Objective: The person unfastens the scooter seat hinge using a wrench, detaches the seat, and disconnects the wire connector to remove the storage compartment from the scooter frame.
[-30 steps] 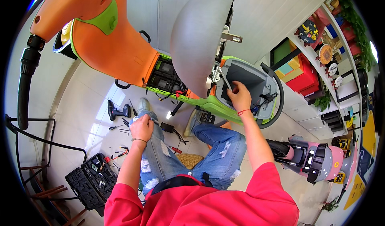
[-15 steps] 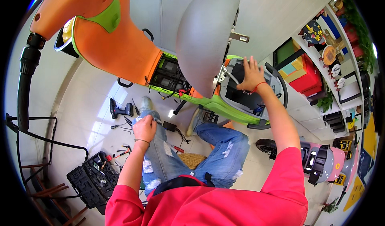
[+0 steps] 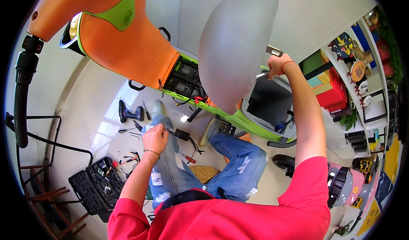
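Observation:
The grey scooter seat (image 3: 234, 48) stands tipped up on the orange and green scooter (image 3: 123, 48). At the seat's right side, my right hand (image 3: 278, 65) is closed around a silver metal tool (image 3: 262, 75) that looks like a wrench handle; its far end is hidden behind the seat. A flat metal bracket (image 3: 274, 50) sticks out just above that hand. Below it lies the open storage bay (image 3: 269, 99) under the seat. My left hand (image 3: 155, 138) rests closed on my left knee, and whatever its fingers may hold is hidden.
A cordless drill (image 3: 129, 111), a screwdriver (image 3: 146, 110) and other hand tools lie on the floor at left. An open black tool case (image 3: 96, 189) is nearer. A black box with wires (image 3: 182, 134) lies between my legs. Shelves (image 3: 355, 108) stand at right.
My right hand was open with spread fingers over the storage bay; now it is closed on the silver tool, higher and beside the seat. My left hand stays on the knee.

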`<state>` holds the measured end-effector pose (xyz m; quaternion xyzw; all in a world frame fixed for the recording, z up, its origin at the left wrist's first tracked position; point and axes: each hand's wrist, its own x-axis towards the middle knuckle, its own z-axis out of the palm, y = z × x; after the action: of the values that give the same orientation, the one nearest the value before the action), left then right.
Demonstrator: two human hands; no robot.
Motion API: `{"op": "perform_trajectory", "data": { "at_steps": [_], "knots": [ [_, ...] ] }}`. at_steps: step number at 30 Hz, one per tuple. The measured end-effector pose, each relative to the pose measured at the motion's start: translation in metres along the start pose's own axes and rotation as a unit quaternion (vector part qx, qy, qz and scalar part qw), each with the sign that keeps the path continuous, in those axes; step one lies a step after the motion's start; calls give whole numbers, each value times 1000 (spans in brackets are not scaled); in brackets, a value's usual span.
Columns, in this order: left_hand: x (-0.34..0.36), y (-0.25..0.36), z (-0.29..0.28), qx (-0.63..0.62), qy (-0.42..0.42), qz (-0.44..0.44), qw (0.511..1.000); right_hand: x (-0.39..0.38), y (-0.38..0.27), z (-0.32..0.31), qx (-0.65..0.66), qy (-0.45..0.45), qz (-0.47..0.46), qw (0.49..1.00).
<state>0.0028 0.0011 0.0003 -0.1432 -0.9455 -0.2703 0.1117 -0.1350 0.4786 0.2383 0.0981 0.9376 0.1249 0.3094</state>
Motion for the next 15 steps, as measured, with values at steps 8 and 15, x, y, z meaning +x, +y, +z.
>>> {"op": "perform_trajectory", "data": {
  "at_steps": [8, 15],
  "knots": [
    [0, -4, 4, 13, 3, -2, 1000, 3, 19, 50, -15, 225, -61, 972],
    [0, 1, 0, 13, 13, 5, 1000, -16, 15, 105, 12, 465, -150, 873]
  ]
}}
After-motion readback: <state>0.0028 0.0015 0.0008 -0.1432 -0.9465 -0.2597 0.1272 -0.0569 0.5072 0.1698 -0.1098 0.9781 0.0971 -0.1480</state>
